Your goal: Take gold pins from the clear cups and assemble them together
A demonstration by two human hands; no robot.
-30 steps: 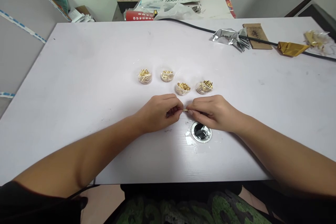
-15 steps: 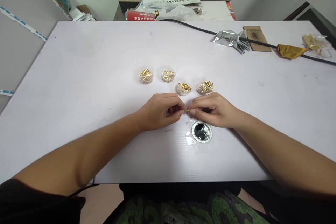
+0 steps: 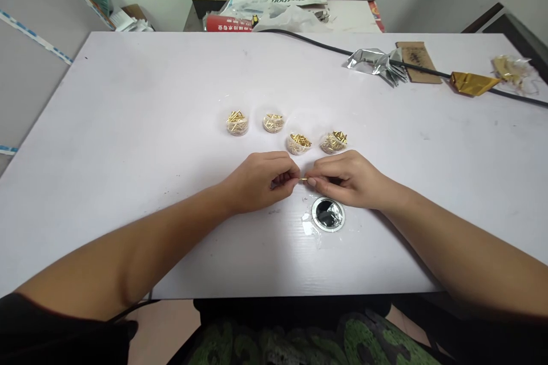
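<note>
Between my two hands is a thin gold-coloured metal pin (image 3: 303,179), pinched at both ends. My left hand (image 3: 269,181) grips its left end with thumb and forefinger. The right end sits in the closed fingertips of my right hand (image 3: 349,178). Whether it is one piece or two joined pieces is too small to tell. Just beyond the hands stand several small clear cups of gold-coloured metal pieces: a far-left cup (image 3: 237,124), a second cup (image 3: 273,122), a third cup (image 3: 298,144) and a right cup (image 3: 334,141).
A round black grommet with a pale rim (image 3: 328,214) sits in the white table (image 3: 128,125) below my right hand. A black cable (image 3: 317,43) crosses the back right, by silver foil (image 3: 377,63), cardboard (image 3: 419,63), gold foil (image 3: 473,83) and a clear bag (image 3: 514,71).
Both hands keep their pinch on the pin, with slightly more of it showing between the fingertips. The whole view has shifted a little; the cups stay where they were.
</note>
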